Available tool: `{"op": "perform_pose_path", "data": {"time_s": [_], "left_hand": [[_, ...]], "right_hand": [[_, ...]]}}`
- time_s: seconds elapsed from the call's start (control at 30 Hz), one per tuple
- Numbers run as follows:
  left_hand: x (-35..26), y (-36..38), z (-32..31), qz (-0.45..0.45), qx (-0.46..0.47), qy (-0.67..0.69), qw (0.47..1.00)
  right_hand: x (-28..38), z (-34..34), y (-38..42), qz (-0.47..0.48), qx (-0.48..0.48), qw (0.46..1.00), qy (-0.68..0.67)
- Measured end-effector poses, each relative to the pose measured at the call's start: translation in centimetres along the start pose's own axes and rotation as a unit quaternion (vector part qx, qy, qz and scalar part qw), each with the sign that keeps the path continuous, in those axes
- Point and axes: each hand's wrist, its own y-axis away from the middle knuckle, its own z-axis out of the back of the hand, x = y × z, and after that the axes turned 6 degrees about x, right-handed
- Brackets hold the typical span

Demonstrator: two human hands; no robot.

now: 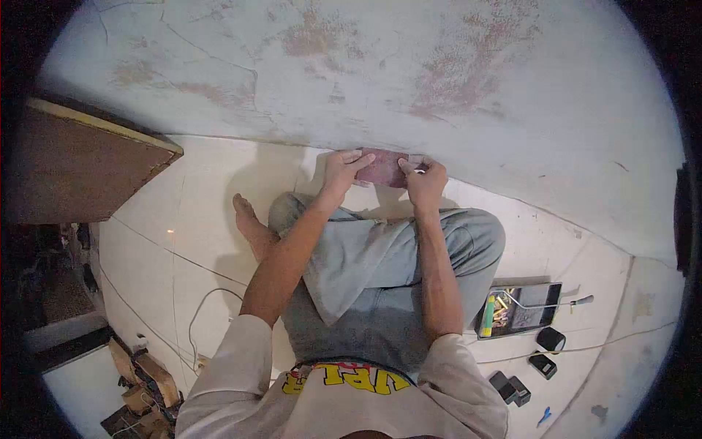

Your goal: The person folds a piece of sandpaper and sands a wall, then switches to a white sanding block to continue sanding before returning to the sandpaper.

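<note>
At the far left a brown panel (88, 164) with a pale upper edge runs into the dark rim of the view, so its outer end is cut off; the clutter (55, 278) below it is too dim to sort out. Lower down, brown pieces (150, 373) lie heaped, their shapes hard to read, and a thin cable (193, 325) curls over the pale floor (168, 271) before passing behind the left arm. One bare foot (254, 227) pokes out beside the folded grey-blue trousers (373, 256); the other foot is hidden. At the base of the patchy wall (292, 80), the left hand (341, 173) pinches the left end of a reddish-brown sheet (384, 170), thumb on top, most fingers concealed behind. The right hand (426, 181) grips the opposite end likewise, so the sheet spans the gap between the hands; whether it touches the wall I cannot tell. Farther right, a black tray (534, 319) holds small pieces too tiny to identify, with dark blocks (510, 388) and a blue scrap (544, 416) nearer the person. A black shape (683, 219) at the right edge is cropped beyond recognition.
</note>
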Motion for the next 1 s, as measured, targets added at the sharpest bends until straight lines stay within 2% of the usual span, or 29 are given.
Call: {"op": "perform_pose_path", "data": {"time_s": [0.07,0.17,0.27,0.5,0.57,0.7,0.77,0.8,0.87,1.0], "left_hand": [[0.1,-0.2,0.4,0.009,0.029,-0.007,1.0],[-0.6,0.5,-0.4,-0.01,-0.014,-0.023,1.0],[0.0,0.1,-0.1,-0.008,-0.004,-0.011,1.0],[-0.2,0.3,-0.2,-0.012,0.027,0.021,0.999],[-0.9,0.8,-0.6,-0.024,0.009,0.001,1.0],[0.5,-0.2,-0.2,-0.009,-0.007,0.018,1.0],[0.2,0.1,-0.2,-0.035,0.009,0.029,0.999],[0.7,-0.2,0.0,-0.035,0.01,0.03,0.999],[2.0,-1.2,0.6,-0.071,-0.006,-0.047,0.996],[1.1,-0.5,0.2,-0.073,-0.02,-0.055,0.996]], "right_hand": [[1.0,0.4,0.4,-0.016,-0.007,1.0,-0.004],[0.2,0.1,0.0,0.027,-0.027,0.999,0.006],[1.0,0.5,0.3,-0.001,-0.012,1.0,-0.013],[0.8,0.4,0.2,0.011,-0.012,1.0,0.01],[0.3,0.0,0.1,0.025,-0.02,0.998,-0.047],[-0.2,-0.3,-0.1,0.012,-0.021,0.999,-0.038],[-0.7,-0.5,-0.3,0.017,-0.007,0.993,-0.119],[-0.6,-0.4,-0.2,0.018,-0.008,0.993,-0.118],[-0.1,-0.1,-0.1,0.018,-0.001,0.993,-0.115],[0.4,0.2,0.0,0.018,-0.011,0.996,-0.082]]}}
